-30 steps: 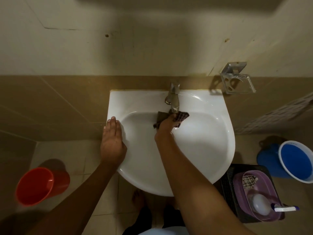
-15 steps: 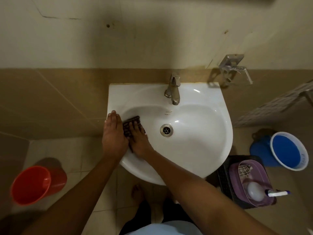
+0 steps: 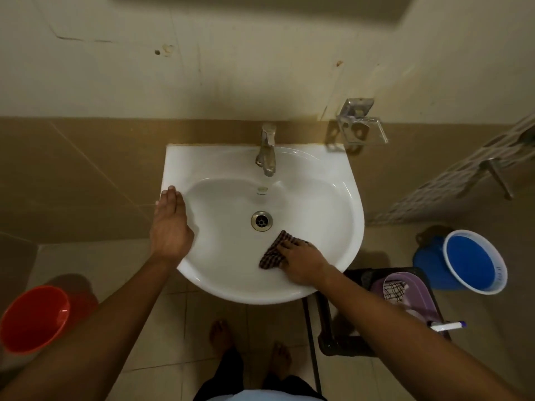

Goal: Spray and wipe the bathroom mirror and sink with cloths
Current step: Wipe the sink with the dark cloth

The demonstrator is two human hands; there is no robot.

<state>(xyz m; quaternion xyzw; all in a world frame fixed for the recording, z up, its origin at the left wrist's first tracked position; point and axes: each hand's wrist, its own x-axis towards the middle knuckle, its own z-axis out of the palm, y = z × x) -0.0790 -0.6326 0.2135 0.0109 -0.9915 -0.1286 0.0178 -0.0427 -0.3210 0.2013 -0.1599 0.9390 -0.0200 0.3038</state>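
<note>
A white wall-hung sink [image 3: 351,198] fills the middle of the view, with a metal tap [image 3: 267,150] at its back and a round drain [image 3: 261,221] in the basin. My right hand [image 3: 301,260] presses a dark checked cloth [image 3: 274,252] flat against the basin's front right slope, just right of and below the drain. My left hand [image 3: 170,222] lies flat on the sink's left rim, fingers together, holding nothing. The mirror is out of view apart from a dark edge at the top.
A red bucket [image 3: 36,318] stands on the floor at the left. A blue bucket [image 3: 474,261] stands at the right. A black crate [image 3: 341,340] under the sink's right side holds a purple basin [image 3: 411,280] with another checked cloth [image 3: 394,290] and a spray bottle nozzle [image 3: 447,326]. A metal soap holder [image 3: 362,125] hangs on the wall.
My right hand has swept the cloth from under the tap, over to the basin's left side, and now to the front right. My left hand stays on the left rim.
</note>
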